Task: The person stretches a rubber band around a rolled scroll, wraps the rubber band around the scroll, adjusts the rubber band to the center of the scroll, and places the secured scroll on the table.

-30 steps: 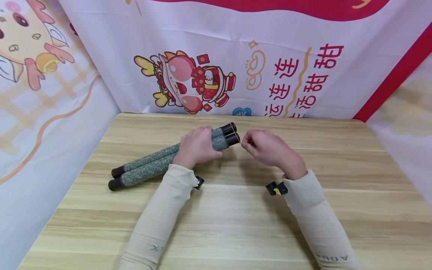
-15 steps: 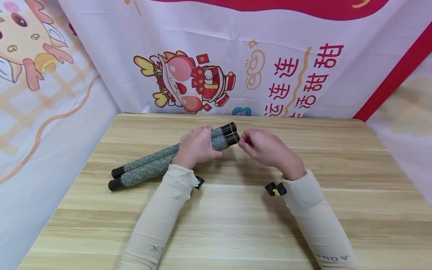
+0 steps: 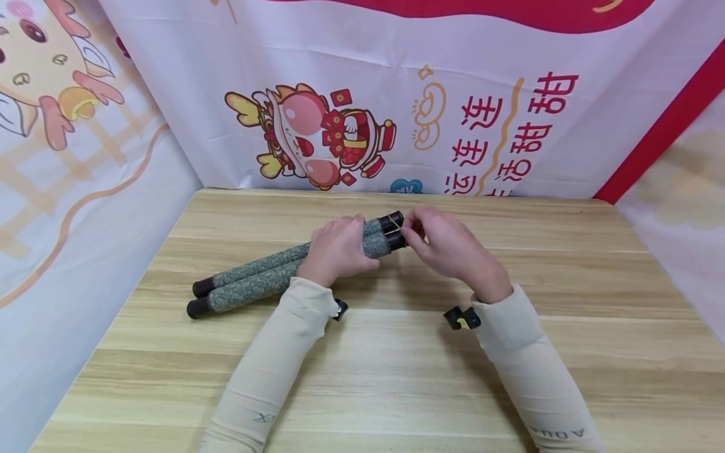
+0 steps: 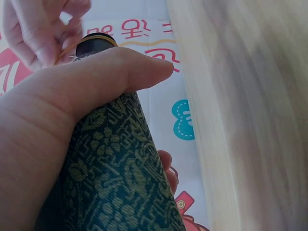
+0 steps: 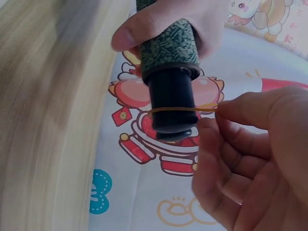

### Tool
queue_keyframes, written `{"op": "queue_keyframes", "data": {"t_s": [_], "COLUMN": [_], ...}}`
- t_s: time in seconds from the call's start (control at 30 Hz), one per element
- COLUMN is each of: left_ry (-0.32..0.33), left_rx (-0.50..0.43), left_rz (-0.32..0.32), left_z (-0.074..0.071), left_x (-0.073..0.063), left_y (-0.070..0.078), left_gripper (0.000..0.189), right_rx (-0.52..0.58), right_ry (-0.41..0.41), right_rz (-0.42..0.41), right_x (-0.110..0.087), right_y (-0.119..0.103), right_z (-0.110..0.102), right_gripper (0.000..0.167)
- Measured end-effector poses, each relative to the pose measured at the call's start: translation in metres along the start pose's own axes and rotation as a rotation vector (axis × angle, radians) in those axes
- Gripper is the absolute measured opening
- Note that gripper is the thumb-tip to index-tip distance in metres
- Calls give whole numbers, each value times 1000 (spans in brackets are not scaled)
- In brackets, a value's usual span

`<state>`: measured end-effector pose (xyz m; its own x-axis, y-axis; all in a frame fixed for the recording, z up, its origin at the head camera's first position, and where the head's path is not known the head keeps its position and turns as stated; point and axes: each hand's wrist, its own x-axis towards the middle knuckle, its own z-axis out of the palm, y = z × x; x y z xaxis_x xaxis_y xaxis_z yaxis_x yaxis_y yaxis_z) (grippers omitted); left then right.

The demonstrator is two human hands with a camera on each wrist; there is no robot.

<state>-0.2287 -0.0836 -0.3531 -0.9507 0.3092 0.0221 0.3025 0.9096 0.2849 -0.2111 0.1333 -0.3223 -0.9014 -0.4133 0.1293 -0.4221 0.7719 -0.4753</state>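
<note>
Two rolled scrolls in green patterned brocade, a far scroll (image 3: 263, 259) and a near scroll (image 3: 249, 287), lie side by side, slanting across the table. Dark knobs cap their ends. My left hand (image 3: 338, 248) grips both near their right ends, its thumb across the brocade in the left wrist view. A thin yellow-orange rubber band (image 5: 175, 109) runs across the dark right-hand knobs (image 5: 172, 94). Between thumb and index finger, my right hand (image 3: 447, 242) pinches this band and pulls a short stretch of it away from the knob. The scroll bodies under my left palm are hidden.
The light wood-grain table (image 3: 396, 377) ends at the back against a white printed cloth (image 3: 198, 75) with a cartoon figure and red lettering. Another printed cloth (image 3: 68, 207) hangs along the left side.
My left hand and the scrolls have shifted slightly right. My right hand has risen a little over the knobs, and the pinched part of the band has moved up with it.
</note>
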Motion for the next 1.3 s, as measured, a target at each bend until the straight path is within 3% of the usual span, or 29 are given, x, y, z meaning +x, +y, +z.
{"op": "queue_keyframes", "data": {"t_s": [0.4,0.93,1.3], "left_ry": [-37,-98,-124], "left_rx": [29,102,137], "left_rz": [35,114,168], "left_z": [8,19,24], "left_x": [-3,-12,-19], "left_y": [11,40,57], "left_gripper": [64,68,72], "right_rx": [36,-135,-136], "right_ry": [14,15,-21], "right_rz": [21,83,88], "right_x": [4,-3,-4], "right_y": [-3,-11,-11], "right_z": [2,5,7], "right_gripper": [7,9,9]}}
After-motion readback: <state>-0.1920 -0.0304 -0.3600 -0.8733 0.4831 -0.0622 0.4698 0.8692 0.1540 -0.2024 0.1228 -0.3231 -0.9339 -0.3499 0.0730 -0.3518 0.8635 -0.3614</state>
